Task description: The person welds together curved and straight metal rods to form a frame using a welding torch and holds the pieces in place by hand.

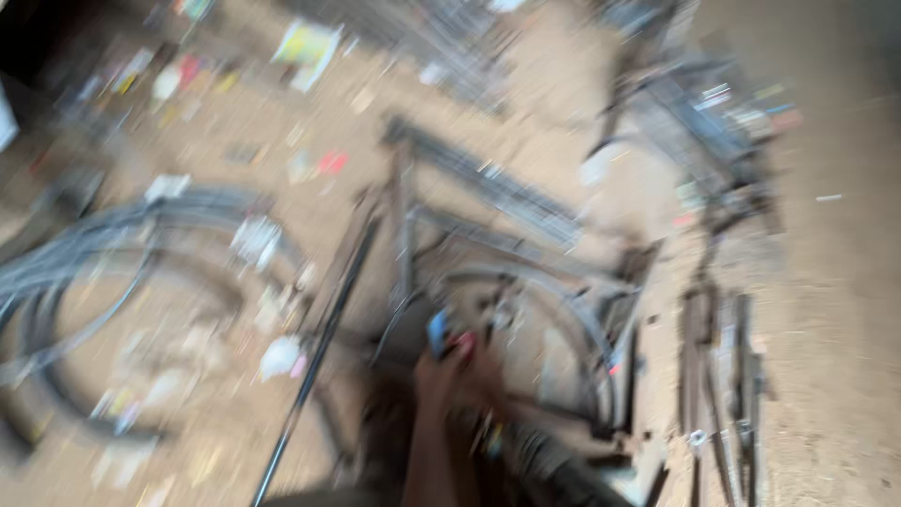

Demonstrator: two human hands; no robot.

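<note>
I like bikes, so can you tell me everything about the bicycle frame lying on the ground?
The bicycle frame lies flat on sandy dirt, and the picture is blurry. It looks like dark, worn metal tubes joined in a triangle, with a curved wheel rim or mudguard beside it. One hand reaches up to its lower part, gripping something small, blue and red. Which hand it is I cannot tell. A long dark rod lies across its left side, seemingly touching.

tool: small blue-and-red handled object (441, 335), blurred, kind unclear
state: gripped in one hand (457, 371), raised upright
place: against the dark metal bicycle frame (488, 192) lying on the sandy ground, near its lower tubes
</note>
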